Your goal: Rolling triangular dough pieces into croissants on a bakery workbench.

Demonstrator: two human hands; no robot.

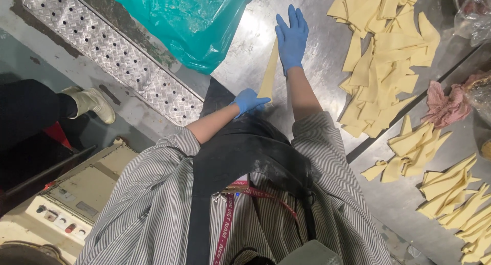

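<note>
Two gloved hands work one dough strip [268, 70] on the tabletop [317, 65]: left hand [249, 101] pinches its near end; right hand [292, 37] lies open and flat beside its far end.

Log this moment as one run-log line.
left hand: grips dough strip near end | right hand: flat, open beside strip | steel table: cut dough pile
</note>
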